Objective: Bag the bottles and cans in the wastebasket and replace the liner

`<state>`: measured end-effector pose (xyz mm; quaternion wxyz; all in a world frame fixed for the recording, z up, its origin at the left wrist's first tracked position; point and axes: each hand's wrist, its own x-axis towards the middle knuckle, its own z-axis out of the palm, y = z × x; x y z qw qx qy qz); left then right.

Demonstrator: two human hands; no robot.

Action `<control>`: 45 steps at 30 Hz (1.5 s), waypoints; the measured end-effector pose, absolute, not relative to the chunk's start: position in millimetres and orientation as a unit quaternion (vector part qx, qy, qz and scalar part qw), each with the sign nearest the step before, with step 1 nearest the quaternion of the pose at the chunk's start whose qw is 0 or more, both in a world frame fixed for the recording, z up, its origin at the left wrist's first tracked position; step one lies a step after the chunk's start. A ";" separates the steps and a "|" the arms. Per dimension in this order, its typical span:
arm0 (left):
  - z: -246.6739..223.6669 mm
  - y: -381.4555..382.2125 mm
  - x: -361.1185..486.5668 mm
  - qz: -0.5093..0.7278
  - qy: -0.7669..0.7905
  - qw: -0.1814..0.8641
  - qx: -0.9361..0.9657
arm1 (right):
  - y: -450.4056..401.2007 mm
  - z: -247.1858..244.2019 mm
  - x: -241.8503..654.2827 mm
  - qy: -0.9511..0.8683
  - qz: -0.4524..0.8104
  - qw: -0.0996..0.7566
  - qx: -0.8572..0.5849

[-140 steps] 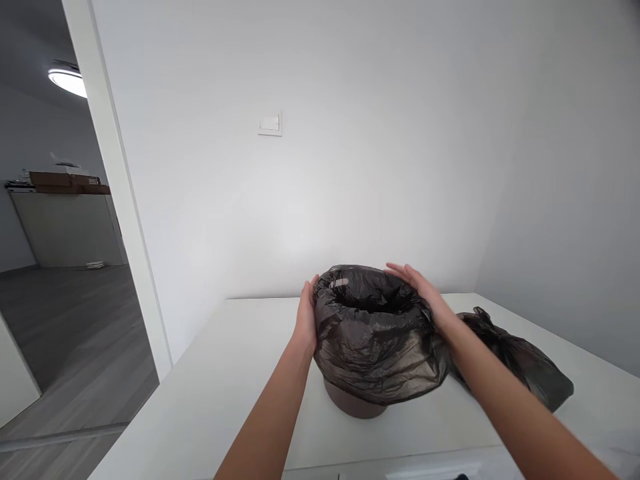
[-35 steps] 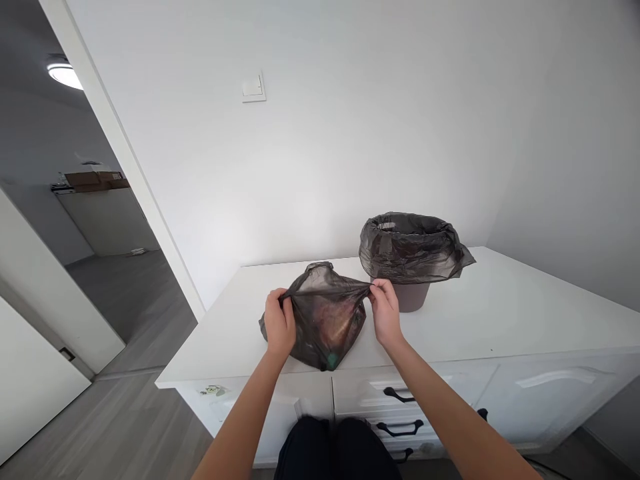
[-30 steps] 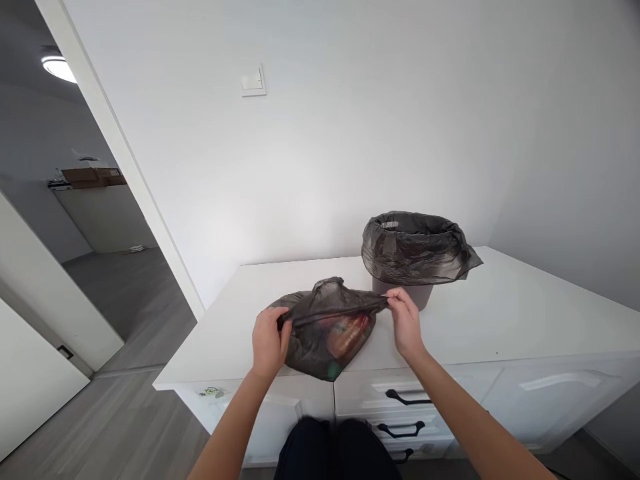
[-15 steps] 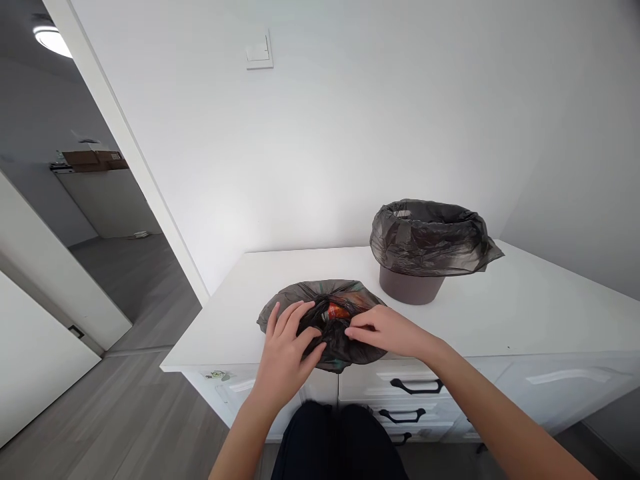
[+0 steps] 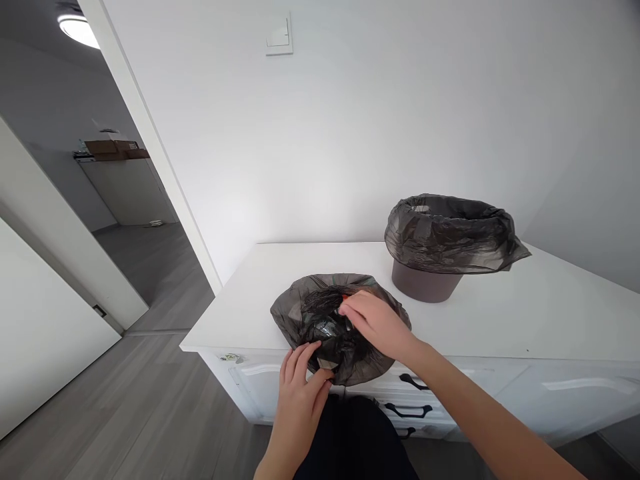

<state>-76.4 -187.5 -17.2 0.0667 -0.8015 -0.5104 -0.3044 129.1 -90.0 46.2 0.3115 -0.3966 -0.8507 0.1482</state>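
Observation:
A black, see-through plastic bag [image 5: 300,307] lies bunched at the front edge of the white cabinet top, its mouth partly open. Something clear and shiny shows inside it, with a bit of red beside my right fingers. My left hand [image 5: 304,383] pinches the bag's near rim at the front edge. Over the middle of the bag is my right hand [image 5: 375,320], fingers curled together at the opening; what they grip is too hidden to name. Behind and to the right stands a brown bin [image 5: 425,283] lined with a black bag [image 5: 450,240] folded over its rim.
The white cabinet top [image 5: 560,313] meets the wall at the back. Black handles [image 5: 407,410] are on the drawers below. A light switch [image 5: 279,37] is on the wall. An open doorway at the left shows cardboard boxes [image 5: 113,148] in another room.
The bag's mouth is wider and its contents show more. My left hand has moved down to the near rim. My right hand has shifted up over the opening. The view has shifted slightly.

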 end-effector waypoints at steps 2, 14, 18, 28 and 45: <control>-21.9 -190.0 -75.0 -0.305 -0.527 0.049 -0.792 | -86.8 48.9 110.2 -0.852 0.138 0.253 -0.437; -28.5 -164.2 -65.1 -0.384 -0.551 -0.015 -0.740 | -97.2 99.0 83.8 -0.802 0.137 0.143 -0.564; -26.3 -147.0 -59.3 -0.387 -0.544 -0.048 -0.743 | -89.1 112.8 108.4 -0.765 0.184 0.217 -0.578; -22.9 -123.1 -46.6 -0.377 -0.551 -0.073 -0.741 | -76.5 126.1 133.8 -0.677 0.244 0.501 -0.481; 53.0 -95.0 -144.8 -0.654 -0.560 -0.059 -0.506 | -141.3 149.5 86.6 -0.756 0.271 0.510 -0.309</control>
